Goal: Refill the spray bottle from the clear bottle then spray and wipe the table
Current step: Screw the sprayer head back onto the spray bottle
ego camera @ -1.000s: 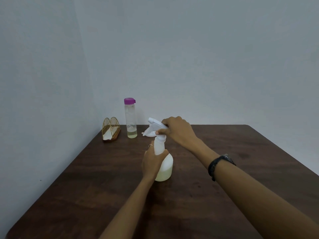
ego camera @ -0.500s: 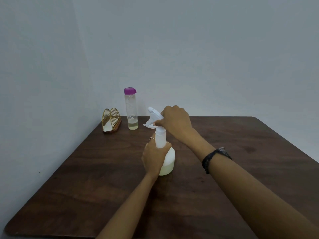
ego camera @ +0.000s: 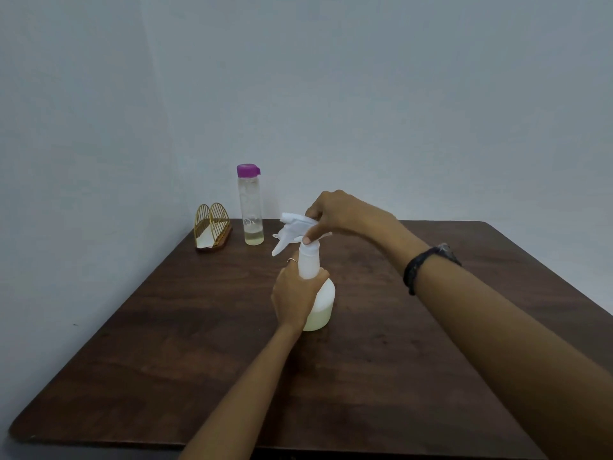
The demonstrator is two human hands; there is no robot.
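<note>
The left hand (ego camera: 295, 293) is gripping the neck of the spray bottle (ego camera: 320, 303), standing near the table's (ego camera: 166, 360) middle, while the right hand (ego camera: 335, 215) is pinching its trigger head (ego camera: 293, 227). Since a second ago that head is sitting turned and slightly higher, suggesting unscrewing is progressing. The clear bottle (ego camera: 250, 207) is waiting capped, far left, beside a gold rack (ego camera: 212, 227)
</note>
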